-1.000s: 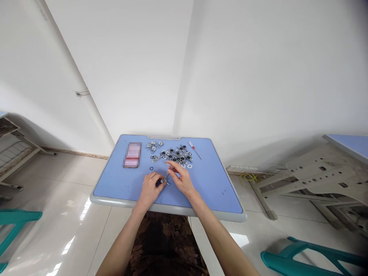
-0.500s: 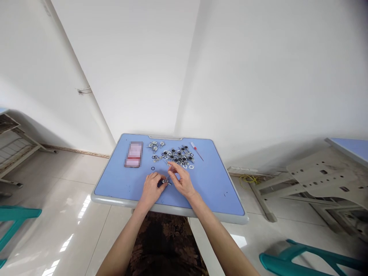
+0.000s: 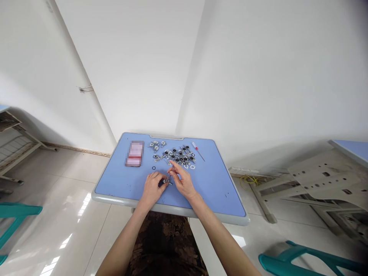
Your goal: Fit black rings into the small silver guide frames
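My left hand point(image 3: 153, 187) is closed near the front of the blue table, pinching a small metal fitting point(image 3: 166, 181) between thumb and fingers. Held above that fitting by my right hand point(image 3: 183, 182) is a thin-shafted screwdriver point(image 3: 168, 176), its tip at the metal piece; the fingers cover most of its handle. Just beyond my hands lies a pile of metal fittings with black round parts point(image 3: 180, 153). A dark rubber ring point(image 3: 153, 168) rests alone, left of the pile. Flat metal plates point(image 3: 192, 167) lie along the pile's near edge.
A smaller group of metal fittings point(image 3: 155, 145) sits at the back. To its left is a blurred-out phone-shaped object point(image 3: 135, 153). Another screwdriver point(image 3: 198, 151) with a red collar lies right of the pile. Teal stools point(image 3: 299, 257) and other desks point(image 3: 350, 151) stand around the table point(image 3: 212, 195).
The whole view has shifted slightly. My hands keep nearly the same pose at the metal fitting, with the right fingers a little changed around the screwdriver.
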A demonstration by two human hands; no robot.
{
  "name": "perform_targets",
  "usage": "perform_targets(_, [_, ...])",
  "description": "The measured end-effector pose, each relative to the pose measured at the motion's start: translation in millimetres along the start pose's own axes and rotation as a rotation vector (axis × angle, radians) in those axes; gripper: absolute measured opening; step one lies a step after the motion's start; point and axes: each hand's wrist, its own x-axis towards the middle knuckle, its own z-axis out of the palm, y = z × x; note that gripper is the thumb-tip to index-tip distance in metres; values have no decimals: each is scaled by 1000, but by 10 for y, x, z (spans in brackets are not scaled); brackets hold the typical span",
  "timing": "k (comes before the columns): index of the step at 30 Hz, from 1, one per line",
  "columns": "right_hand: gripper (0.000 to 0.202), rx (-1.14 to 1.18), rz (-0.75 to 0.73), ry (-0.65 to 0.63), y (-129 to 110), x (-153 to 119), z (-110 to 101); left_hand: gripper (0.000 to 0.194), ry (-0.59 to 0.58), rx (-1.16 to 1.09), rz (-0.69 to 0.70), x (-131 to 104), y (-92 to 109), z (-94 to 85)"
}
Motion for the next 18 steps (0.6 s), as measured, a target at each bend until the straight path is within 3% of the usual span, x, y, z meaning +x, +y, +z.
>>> perform_targets(3, [35, 8, 12, -5, 10, -11, 7, 9, -2, -5, 3, 2, 3, -3])
perform_targets(9, [21, 47, 92, 149, 19, 21, 32, 8, 6, -25, -14, 6, -15, 1])
perform_targets(18, [36, 56, -15, -14, -84, 65, -67, 8, 12, -21, -15, 3, -6, 4])
